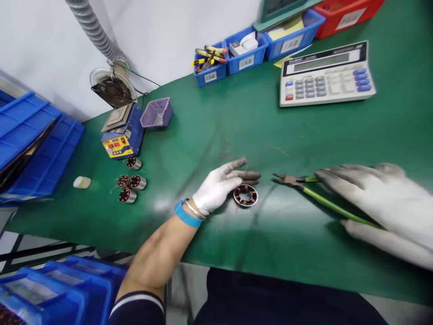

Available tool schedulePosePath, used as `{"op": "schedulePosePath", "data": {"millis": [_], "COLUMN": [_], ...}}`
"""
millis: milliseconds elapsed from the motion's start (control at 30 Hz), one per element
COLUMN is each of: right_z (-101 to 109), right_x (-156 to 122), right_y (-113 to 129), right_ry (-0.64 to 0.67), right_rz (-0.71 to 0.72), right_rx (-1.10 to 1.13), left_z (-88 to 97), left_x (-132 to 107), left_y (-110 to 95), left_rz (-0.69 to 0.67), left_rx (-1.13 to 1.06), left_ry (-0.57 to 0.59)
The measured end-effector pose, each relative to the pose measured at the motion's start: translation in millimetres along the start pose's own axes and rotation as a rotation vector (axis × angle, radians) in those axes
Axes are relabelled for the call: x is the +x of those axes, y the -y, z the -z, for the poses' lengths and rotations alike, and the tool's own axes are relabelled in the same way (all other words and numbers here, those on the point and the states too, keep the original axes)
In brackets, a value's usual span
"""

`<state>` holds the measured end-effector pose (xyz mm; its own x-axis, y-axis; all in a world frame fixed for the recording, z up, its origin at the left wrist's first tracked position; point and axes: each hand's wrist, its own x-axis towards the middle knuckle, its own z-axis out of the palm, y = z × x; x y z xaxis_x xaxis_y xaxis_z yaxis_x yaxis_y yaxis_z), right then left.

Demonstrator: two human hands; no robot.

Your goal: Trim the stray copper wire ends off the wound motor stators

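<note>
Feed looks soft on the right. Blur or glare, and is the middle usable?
Head view: right hand and cutters handles smeared by blur; left hand and stator sharp; pale glare patches on the green mat; wide-angle bending toward the frame edges.

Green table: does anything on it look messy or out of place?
Only small things: thin wire scraps lie loose on the table beyond the left hand, whose glove fingertips are darkly soiled. Small coils at left lie jumbled, wires trailing.

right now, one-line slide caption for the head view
Gloved left hand beside a wound stator on green mat; right hand holds green-handled cutters.
</note>
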<state>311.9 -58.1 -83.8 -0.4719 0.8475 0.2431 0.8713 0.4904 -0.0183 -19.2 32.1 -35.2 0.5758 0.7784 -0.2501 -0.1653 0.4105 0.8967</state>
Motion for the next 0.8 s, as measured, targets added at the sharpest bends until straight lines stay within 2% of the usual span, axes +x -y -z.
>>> {"op": "schedulePosePath", "data": {"millis": [100, 167, 333, 500, 633, 800], "right_z": [3, 4, 7, 21, 29, 38], "right_x": [13, 22, 42, 45, 51, 60], "right_y": [5, 8, 10, 18, 27, 32], "right_ry": [0.098, 0.109, -0.089, 0.002, -0.054, 0.010], "right_rz": [-0.145, -0.195, 0.023, -0.027, 0.039, 0.005], "right_rx": [-0.057, -0.101, -0.035, 0.150, 0.059, 0.002], "left_z": [0.6, 1.1, 1.8, 2.4, 2.5, 2.9], "left_x": [0, 0, 1, 1, 3, 4], "left_y": [-2, -2, -3, -3, -2, 1], "left_rz": [0.008, 0.012, 0.010, -0.005, -0.014, -0.024], "left_rx": [0.027, 0.047, 0.085, 0.094, 0.087, 0.082], "left_ry": [0.012, 0.021, 0.058, 0.081, 0.073, 0.079]}}
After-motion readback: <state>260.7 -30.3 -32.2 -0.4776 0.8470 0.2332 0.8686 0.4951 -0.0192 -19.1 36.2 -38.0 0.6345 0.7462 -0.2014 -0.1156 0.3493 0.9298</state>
